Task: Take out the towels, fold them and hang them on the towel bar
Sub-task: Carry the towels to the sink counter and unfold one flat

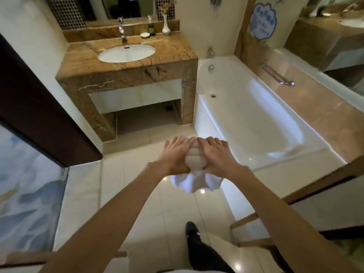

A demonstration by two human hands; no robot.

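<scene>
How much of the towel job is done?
Just started. One towel is out. The left hand and right hand grip it, bunched up over the floor, so it is not neatly folded yet. Folding and hanging are left: the bar by the tub holds nothing.

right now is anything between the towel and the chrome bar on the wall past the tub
Only the bathtub lies between: the bar sits on the wall at its far side, so reaching means leaning over it. Left hand and right hand grip the towel; the bar is bare.
</scene>
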